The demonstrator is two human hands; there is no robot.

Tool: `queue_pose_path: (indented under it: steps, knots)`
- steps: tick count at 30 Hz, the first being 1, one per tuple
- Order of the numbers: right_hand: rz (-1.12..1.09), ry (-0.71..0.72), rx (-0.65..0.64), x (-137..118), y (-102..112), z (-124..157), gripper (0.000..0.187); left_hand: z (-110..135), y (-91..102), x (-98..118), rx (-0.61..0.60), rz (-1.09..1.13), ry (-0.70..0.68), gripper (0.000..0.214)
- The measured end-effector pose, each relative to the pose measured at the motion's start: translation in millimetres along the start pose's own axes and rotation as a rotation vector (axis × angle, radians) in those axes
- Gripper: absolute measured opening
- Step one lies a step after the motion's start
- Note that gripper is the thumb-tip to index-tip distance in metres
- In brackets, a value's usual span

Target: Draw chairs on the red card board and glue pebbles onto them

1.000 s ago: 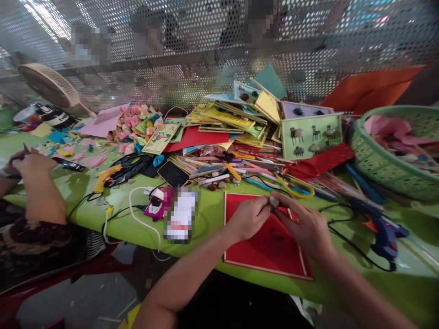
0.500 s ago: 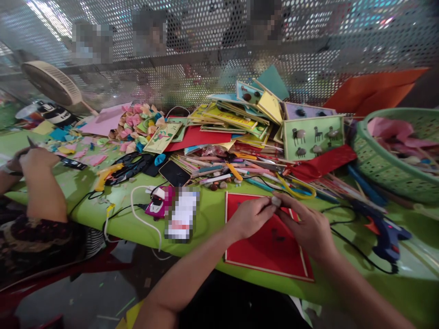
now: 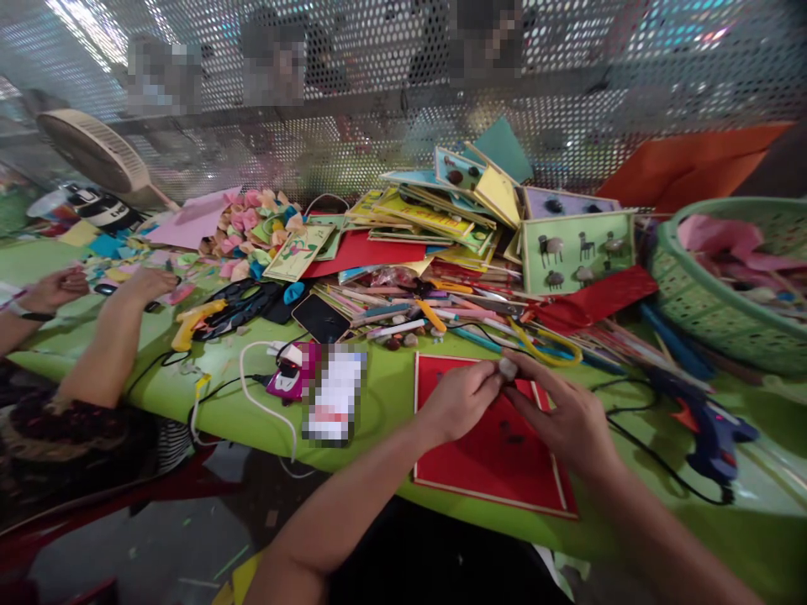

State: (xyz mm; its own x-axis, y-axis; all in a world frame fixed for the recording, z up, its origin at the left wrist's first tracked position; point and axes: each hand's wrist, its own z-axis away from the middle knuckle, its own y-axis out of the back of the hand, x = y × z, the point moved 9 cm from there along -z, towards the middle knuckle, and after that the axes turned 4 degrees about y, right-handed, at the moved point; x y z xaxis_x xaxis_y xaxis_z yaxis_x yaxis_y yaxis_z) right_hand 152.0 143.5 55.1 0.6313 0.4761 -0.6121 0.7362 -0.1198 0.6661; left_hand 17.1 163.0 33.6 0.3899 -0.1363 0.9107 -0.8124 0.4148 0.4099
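Observation:
A small grey pebble (image 3: 506, 368) is pinched at the fingertips of both my hands, above the far part of a red card (image 3: 466, 470). My left hand (image 3: 463, 399) comes in from the left with its fingers closed at the stone. From the right, my right hand (image 3: 571, 416) has its index finger and thumb closed around the stone's other side. The card has a border of thin pale sticks and small dark marks on it. My hands cover its upper right part.
On the right lie a blue glue gun (image 3: 719, 437) with its cord and a green basket (image 3: 706, 277). Pencils and sticks (image 3: 391, 315) spread behind the card, before piled framed cards (image 3: 435, 210). A phone (image 3: 334, 395) lies left. Farther left are another person's hands (image 3: 142, 290).
My hands stay at nearly the same spot, with the pebble turned slightly between the fingers. At the left, the other person's hands have moved apart, one reaching right over the table.

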Motion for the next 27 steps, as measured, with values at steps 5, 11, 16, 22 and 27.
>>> queue_pose_path:
  steps: [5,11,16,22,27]
  knots:
    - [-0.383,-0.229,0.093,18,5,0,0.022,-1,2.3,1,0.030,-0.034,-0.035,0.029]
    - [-0.702,-0.418,0.050,32,-8,0,0.024,3,-0.6,14,0.001,-0.125,-0.099,0.022]
    - [-0.681,-0.413,0.079,30,-4,1,0.025,4,-2.5,17,-0.019,-0.206,-0.125,0.025]
    - [-0.619,-0.353,0.126,21,1,-1,0.025,2,-3.8,12,0.009,-0.280,-0.103,0.017]
    - [-0.647,-0.320,0.097,18,-2,2,0.021,1,-2.3,10,0.022,-0.250,-0.093,0.017]
